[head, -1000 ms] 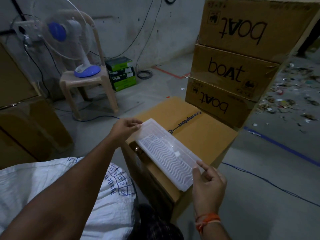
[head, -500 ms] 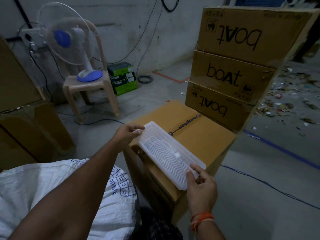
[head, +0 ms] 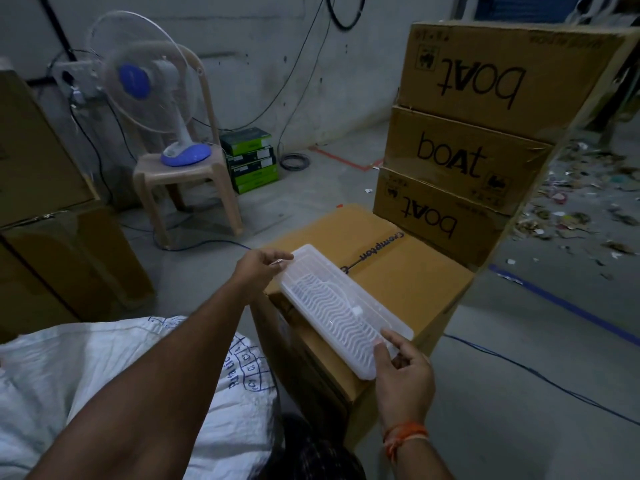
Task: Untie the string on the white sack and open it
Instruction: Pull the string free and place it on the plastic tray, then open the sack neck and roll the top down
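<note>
Far left: large brown cartons (head: 45, 216), stacked, partly out of frame.
Lower left: white sack (head: 104, 382), woven, lying under the left forearm; blue printed grid and lettering on its right end. String and mouth of the sack not visible, so whether it is tied cannot be told. Neither hand touches it.
Back left: table fan (head: 149, 95) with blue hub and blue base, standing on the seat of a beige plastic chair (head: 194, 181). Just right of the chair, a stack of green and black boxes (head: 251, 159) on the floor against the wall; a coil of dark cable (head: 294, 161) beside them.
Centre: left hand (head: 259, 271) reaches forward, fingers and thumb pinching the far end of a clear plastic tray (head: 339, 310). The tray is long, rectangular, with a wavy ribbed inner surface. It sits over the top of a brown carton (head: 408, 282) printed "Crompton"; whether it rests on the carton or is held just above cannot be told.
Right of centre: right hand (head: 403, 372) grips the near end of the tray, thumb on top, fingers curled beneath. Orange thread band (head: 403, 436) on that wrist.
Behind the Crompton carton: three stacked "boAt" cartons (head: 485, 140).
Far right: paper scraps (head: 581, 202) scattered on the grey floor, a blue floor line (head: 568, 306), a thin blue cable (head: 540, 375).
</note>
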A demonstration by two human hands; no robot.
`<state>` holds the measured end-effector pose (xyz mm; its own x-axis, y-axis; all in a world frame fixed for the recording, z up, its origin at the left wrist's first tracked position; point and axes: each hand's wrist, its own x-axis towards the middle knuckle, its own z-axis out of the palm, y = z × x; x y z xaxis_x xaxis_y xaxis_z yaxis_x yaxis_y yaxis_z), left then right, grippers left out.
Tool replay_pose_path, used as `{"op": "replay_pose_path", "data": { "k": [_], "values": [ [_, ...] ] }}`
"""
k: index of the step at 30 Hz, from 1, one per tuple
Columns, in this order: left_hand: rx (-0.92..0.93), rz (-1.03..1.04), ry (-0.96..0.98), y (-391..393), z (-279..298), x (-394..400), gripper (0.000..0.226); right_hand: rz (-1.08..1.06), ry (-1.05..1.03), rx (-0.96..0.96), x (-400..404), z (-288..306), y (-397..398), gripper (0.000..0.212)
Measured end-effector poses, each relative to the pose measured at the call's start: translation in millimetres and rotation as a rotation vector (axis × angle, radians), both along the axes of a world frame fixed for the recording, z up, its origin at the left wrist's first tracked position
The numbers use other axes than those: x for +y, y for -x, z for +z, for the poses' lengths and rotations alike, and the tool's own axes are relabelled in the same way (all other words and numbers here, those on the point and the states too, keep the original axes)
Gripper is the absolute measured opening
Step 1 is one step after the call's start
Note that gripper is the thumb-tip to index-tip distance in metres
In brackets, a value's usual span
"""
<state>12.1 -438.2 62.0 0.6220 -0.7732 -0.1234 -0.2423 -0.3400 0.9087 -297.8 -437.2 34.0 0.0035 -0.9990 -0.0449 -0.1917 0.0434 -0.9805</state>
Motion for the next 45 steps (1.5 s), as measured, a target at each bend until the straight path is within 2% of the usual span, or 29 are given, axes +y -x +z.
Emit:
{"op": "replay_pose_path", "data": {
  "k": [6, 11, 15, 18, 26, 34, 36, 38, 42, 45],
  "values": [
    [-0.140, 0.187, 0.063, 15.1, 11.3, 29.8, 0.020, -0.091, 0.087, 0.062, 10.5, 13.1, 11.9, 0.029],
    [-0.240, 0.253, 0.054, 39.2, 16.4, 100.6, 0.021, -0.020, 0.226, 0.071, 38.1, 21.5, 11.6, 0.027],
    [-0.301, 0.291, 0.017, 57.4, 15.0, 166.4, 0.017, 0.104, 0.206, -0.024, 69.2, 23.1, -7.4, 0.020],
    [-0.348, 0.342, -0.015, 71.7, 17.5, 219.2, 0.015, 0.247, 0.238, -0.019, 101.0, 17.9, -28.3, 0.020],
    [-0.279, 0.609, -0.019, 101.3, 27.7, 364.1, 0.016, 0.648, 0.284, -0.060, 205.5, 8.3, -88.5, 0.035],
    [-0.223, 0.740, -0.010, 121.1, 12.7, 439.3, 0.014, 0.872, 0.207, -0.011, 267.3, -1.1, -110.0, 0.025],
    [-0.162, 0.759, 0.037, 120.4, 7.0, 444.4, 0.013, 0.900, 0.173, -0.028, 273.8, -3.7, -112.3, 0.027],
    [-0.021, 0.791, 0.131, 117.4, 2.6, 446.2, 0.016, 0.917, 0.145, -0.044, 278.7, -6.7, -117.0, 0.027],
    [0.479, 0.882, 0.334, 110.1, -5.3, 432.4, 0.024, 0.954, 0.102, -0.019, 280.6, -17.7, -142.9, 0.024],
    [0.693, 0.911, 0.440, 98.2, -18.3, 415.7, 0.023, 0.992, 0.115, 0.038, 271.0, -23.7, -176.1, 0.028]
  ]
}}
